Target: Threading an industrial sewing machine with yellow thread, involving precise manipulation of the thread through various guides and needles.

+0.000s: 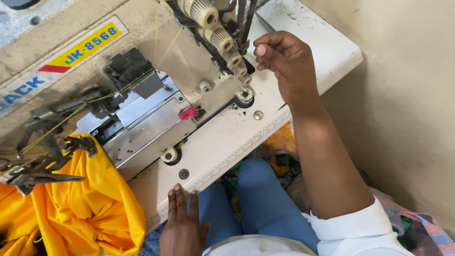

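Fingers of right hand are pinched together near the tension dials, tips closed as if on thread; no strand can be made out between them, so the hold cannot be confirmed. Left hand is laid flat, fingers extended and nothing gripped, on the table edge just beside the yellow fabric. Fabric is bunched under the presser foot at the left end of the machine. Yellow thread is run across the machine body toward the foot.

Step judged: threading at the tension dials, sewing paused. Next move is judged to call for a fine pinch and steady pull between the discs, with fabric kept still by the flat hand.
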